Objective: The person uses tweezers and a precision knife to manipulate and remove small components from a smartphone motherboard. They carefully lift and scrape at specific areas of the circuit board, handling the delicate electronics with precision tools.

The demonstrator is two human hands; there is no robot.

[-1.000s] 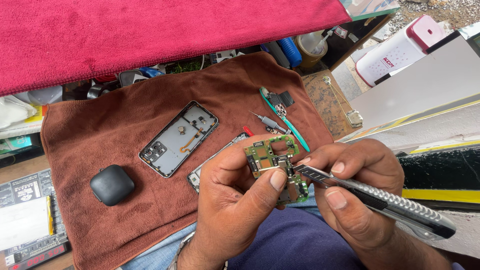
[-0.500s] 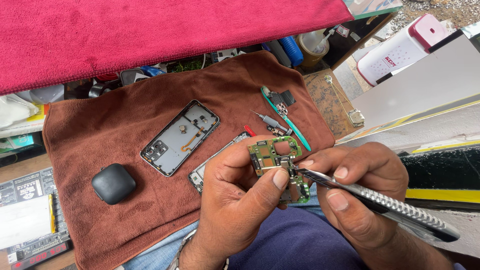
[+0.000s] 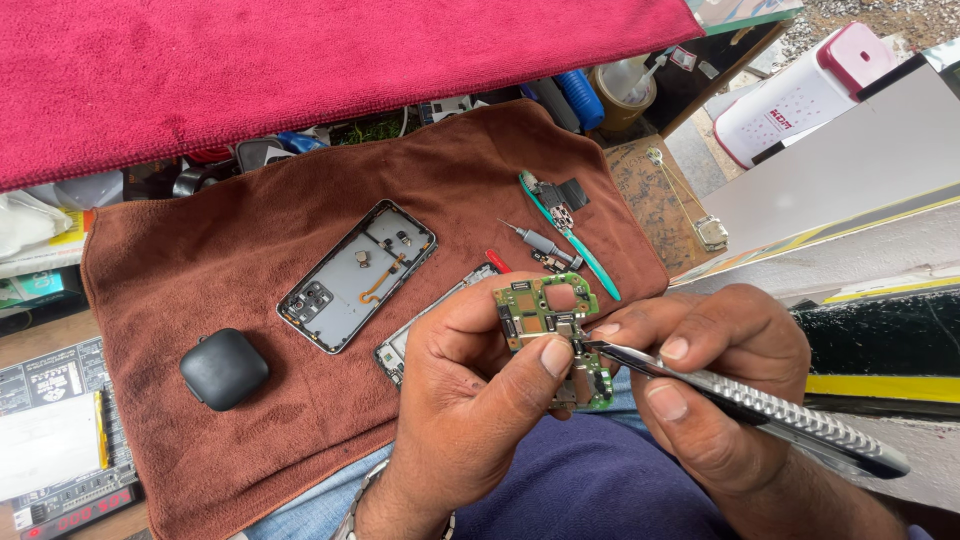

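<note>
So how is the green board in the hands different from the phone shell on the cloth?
The green board is small, odd-shaped and held up by the left hand; the phone shell is bigger, rectangular, grey and lies flat on the brown cloth, untouched. Both show small electronic parts.

A brown towel (image 3: 250, 260) covers the work surface under flat daylight, a crimson cloth (image 3: 300, 70) draped behind it; to the right, pale boards (image 3: 850, 170) lean over rough grey ground (image 3: 850, 10)
</note>
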